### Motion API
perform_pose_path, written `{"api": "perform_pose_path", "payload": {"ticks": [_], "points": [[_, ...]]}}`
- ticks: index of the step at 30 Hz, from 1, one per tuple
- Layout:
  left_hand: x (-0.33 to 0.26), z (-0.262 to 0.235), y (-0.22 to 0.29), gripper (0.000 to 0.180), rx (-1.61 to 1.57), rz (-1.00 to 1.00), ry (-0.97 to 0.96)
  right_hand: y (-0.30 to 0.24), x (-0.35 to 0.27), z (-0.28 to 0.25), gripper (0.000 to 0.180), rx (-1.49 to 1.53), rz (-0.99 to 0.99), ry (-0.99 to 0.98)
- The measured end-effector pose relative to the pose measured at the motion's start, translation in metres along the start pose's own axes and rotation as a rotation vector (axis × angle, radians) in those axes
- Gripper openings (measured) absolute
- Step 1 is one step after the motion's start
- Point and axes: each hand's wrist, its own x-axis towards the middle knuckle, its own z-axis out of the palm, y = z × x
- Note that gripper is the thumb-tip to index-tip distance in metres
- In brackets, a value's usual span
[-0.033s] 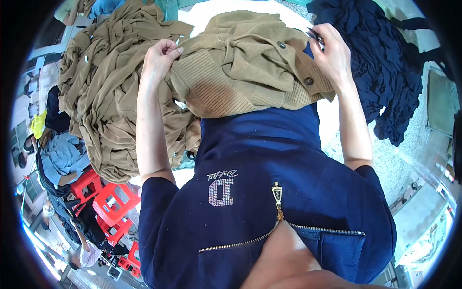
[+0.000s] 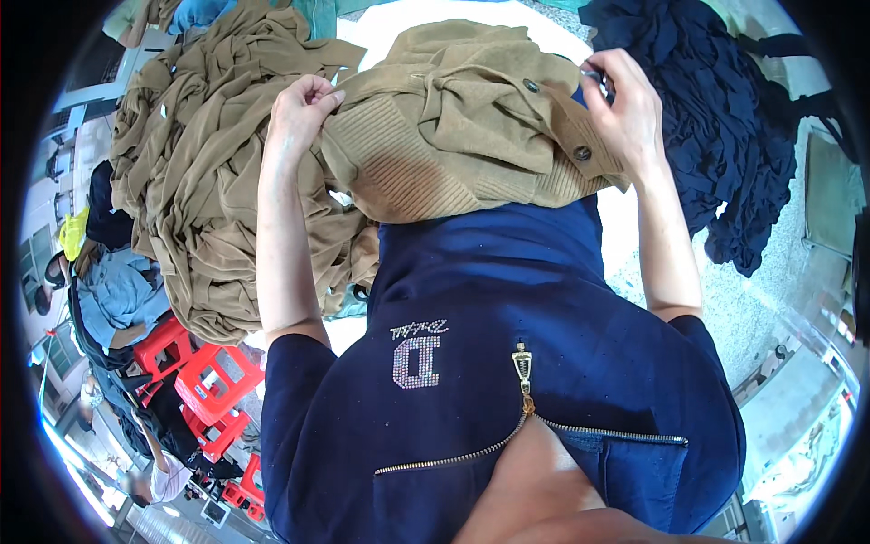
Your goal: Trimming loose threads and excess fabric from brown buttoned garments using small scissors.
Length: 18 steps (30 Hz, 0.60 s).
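Observation:
A tan knitted cardigan with dark buttons and ribbed edges lies bunched over my lap and the white surface in front of me. My left hand pinches its left edge between thumb and fingers. Close by the button band at the cardigan's right side is my right hand, its fingers curled around small dark thread snips. The snips are mostly hidden by the fingers, and I cannot tell whether this hand also touches the knit.
A large heap of tan knitwear rises at the left, touching the cardigan's side. At the right lies a pile of dark navy garments. Red plastic stools and a blue-grey cloth are at the lower left, with people farther off.
My right hand has shifted slightly, and the dark tips of the snips show less than before. The left hand and the cardigan look nearly the same.

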Motion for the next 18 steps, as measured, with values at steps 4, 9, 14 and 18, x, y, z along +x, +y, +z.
{"api": "perform_pose_path", "payload": {"ticks": [4, 9, 14, 18], "points": [[-0.012, -0.004, 0.022, 0.017, 0.007, -0.03, 0.038, -0.018, -0.018, 0.024, 0.03, 0.078, -0.049, -0.085], [-0.027, -0.028, 0.028, 0.01, -0.194, -0.024, 0.035, 0.003, -0.016, 0.062, 0.021, 0.306, 0.134, -0.053], [-0.068, -0.062, 0.104, 0.019, -0.999, 0.227, -0.275, -0.017, 0.002, 0.008, 0.021, 0.387, -0.159, 0.267], [-0.081, -0.016, 0.133, 0.013, -0.464, 0.204, -0.322, -0.069, 0.015, -0.01, 0.037, 0.103, -0.831, 0.278]]}}
